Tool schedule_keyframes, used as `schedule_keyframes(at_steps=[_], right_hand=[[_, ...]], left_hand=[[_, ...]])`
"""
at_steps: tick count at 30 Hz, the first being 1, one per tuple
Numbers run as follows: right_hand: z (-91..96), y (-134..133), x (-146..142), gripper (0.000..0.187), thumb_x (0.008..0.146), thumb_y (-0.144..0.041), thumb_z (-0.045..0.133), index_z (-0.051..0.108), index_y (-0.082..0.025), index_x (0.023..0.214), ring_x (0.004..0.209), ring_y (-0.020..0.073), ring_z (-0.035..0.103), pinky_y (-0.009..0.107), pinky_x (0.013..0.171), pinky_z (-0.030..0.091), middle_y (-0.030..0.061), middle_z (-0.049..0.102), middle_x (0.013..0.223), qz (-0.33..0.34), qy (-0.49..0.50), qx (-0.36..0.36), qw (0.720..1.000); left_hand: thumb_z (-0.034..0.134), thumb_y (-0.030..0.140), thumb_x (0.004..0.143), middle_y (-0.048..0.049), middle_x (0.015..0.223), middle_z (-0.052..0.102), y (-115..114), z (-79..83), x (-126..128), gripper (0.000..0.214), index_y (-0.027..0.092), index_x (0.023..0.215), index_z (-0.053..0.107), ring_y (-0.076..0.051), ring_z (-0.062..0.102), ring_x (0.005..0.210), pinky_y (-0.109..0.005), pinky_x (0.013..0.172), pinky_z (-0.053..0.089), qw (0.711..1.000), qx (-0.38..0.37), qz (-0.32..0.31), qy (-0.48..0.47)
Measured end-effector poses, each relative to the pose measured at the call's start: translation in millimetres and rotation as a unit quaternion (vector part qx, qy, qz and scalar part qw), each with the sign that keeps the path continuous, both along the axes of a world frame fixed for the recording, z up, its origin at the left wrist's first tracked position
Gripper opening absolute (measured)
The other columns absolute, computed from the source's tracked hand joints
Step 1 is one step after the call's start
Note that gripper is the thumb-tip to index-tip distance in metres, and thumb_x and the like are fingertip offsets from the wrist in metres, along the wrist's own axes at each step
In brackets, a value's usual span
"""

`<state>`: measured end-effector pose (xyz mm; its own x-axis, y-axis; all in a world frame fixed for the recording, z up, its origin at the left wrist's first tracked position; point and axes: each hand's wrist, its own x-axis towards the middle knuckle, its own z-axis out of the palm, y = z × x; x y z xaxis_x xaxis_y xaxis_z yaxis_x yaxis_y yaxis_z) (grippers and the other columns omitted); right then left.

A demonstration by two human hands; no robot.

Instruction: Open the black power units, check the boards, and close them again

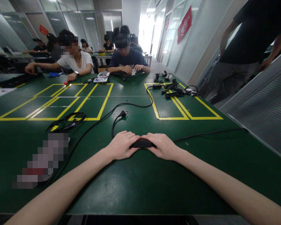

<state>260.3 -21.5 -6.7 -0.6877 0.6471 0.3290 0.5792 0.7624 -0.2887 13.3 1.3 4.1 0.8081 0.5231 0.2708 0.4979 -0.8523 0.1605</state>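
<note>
A black power adapter (142, 143) lies between my two hands, low over the green table (121, 184). My left hand (123, 144) is closed round its left end, thumb below and fingers above. On the opposite end my right hand (163, 145) grips in the same way. From beside my left hand a short black cord curves up to a plug (123, 113) on the tabletop. A thin black cable (210, 133) runs off to the right from behind my right hand.
A coiled black cable (66, 122) and a blurred-out object (45, 159) lie at left. Another long cord crosses to a cluster of adapters (174, 90) at far right. Yellow tape (107, 98) marks the tabletop. People sit opposite; one person (245, 47) stands at right.
</note>
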Motion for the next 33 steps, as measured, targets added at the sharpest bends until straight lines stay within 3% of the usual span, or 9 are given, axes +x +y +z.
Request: schedule_keyframes(at_steps=[7,12,18,21,25,26,29,33], right_hand=[[-1.9,-1,0,0.039,0.105,-0.047,0.055,0.061,-0.014,0.125,0.083,0.0234,0.071,0.033,0.071,0.053,0.0099,0.074,0.097,0.016,-0.02,0.085,0.996],[-1.1,-3,-1,0.034,0.106,-0.045,0.053,0.062,-0.015,0.121,0.081,0.0219,0.072,0.032,0.069,0.051,0.0089,0.074,0.095,0.005,-0.032,0.086,0.996],[1.3,-3,0,0.034,0.105,-0.041,0.055,0.059,-0.014,0.126,0.081,0.0211,0.071,0.031,0.069,0.052,0.0085,0.073,0.097,0.03,-0.025,0.066,0.997],[1.8,-2,0,0.033,0.107,-0.034,0.05,0.057,-0.013,0.132,0.083,0.0209,0.071,0.031,0.07,0.052,0.0099,0.073,0.102,0.033,-0.034,0.096,0.994],[3.3,-3,2,0.032,0.108,-0.03,0.045,0.059,-0.014,0.132,0.081,0.02,0.07,0.031,0.068,0.052,0.0129,0.073,0.11,0.025,-0.076,0.183,0.98],[3.8,-3,3,0.033,0.108,-0.029,0.043,0.06,-0.014,0.132,0.079,0.0193,0.07,0.031,0.067,0.051,0.0135,0.073,0.111,0.026,-0.086,0.21,0.974],[4.8,-3,3,0.032,0.108,-0.022,0.039,0.063,-0.015,0.128,0.077,0.0174,0.069,0.03,0.067,0.05,0.0142,0.074,0.113,0.034,-0.088,0.279,0.956],[4.2,-2,4,0.034,0.106,-0.017,0.042,0.063,-0.017,0.132,0.087,0.0184,0.07,0.029,0.072,0.052,0.0145,0.072,0.116,0.027,-0.079,0.28,0.956]], left_hand=[[0.054,0.039,0.101,-0.0078,0.093,0.074,0,-1.1,-1,0.029,0.015,0.113,0.065,-0.022,0.07,0.084,-0.034,0.076,0.051,0.999,0.022,-0.029,0.017],[0.052,0.049,0.102,-0.008,0.09,0.072,1,-0.7,-2,0.039,0.015,0.114,0.065,-0.023,0.069,0.084,-0.034,0.075,0.051,0.997,0.069,-0.033,0.001],[0.047,0.051,0.105,-0.0066,0.082,0.069,3,3.2,-2,0.041,0.016,0.103,0.066,-0.021,0.066,0.078,-0.031,0.07,0.049,0.996,0.068,-0.049,0.015],[0.046,0.052,0.105,-0.0076,0.085,0.07,3,3.1,-3,0.042,0.015,0.107,0.066,-0.022,0.067,0.081,-0.031,0.072,0.049,0.997,0.055,-0.044,0.009],[0.053,0.065,0.097,-0.0088,0.094,0.072,-1,6.1,-2,0.054,0.015,0.112,0.067,-0.024,0.068,0.084,-0.032,0.073,0.048,0.999,-0.034,0.005,-0.032],[0.054,0.067,0.096,-0.0073,0.092,0.072,-2,8.1,-1,0.054,0.016,0.108,0.068,-0.023,0.067,0.082,-0.031,0.071,0.046,0.996,-0.076,0.033,-0.043],[0.033,0.057,0.106,-0.0009,0.07,0.062,-3,16.1,2,0.058,0.019,0.074,0.061,-0.017,0.058,0.068,-0.028,0.065,0.038,0.972,-0.211,0.1,-0.023],[0.049,0.063,0.099,0.0029,0.067,0.057,-3,21.4,1,0.052,0.018,0.077,0.063,-0.014,0.051,0.064,-0.025,0.059,0.033,0.936,-0.325,0.12,-0.061]])
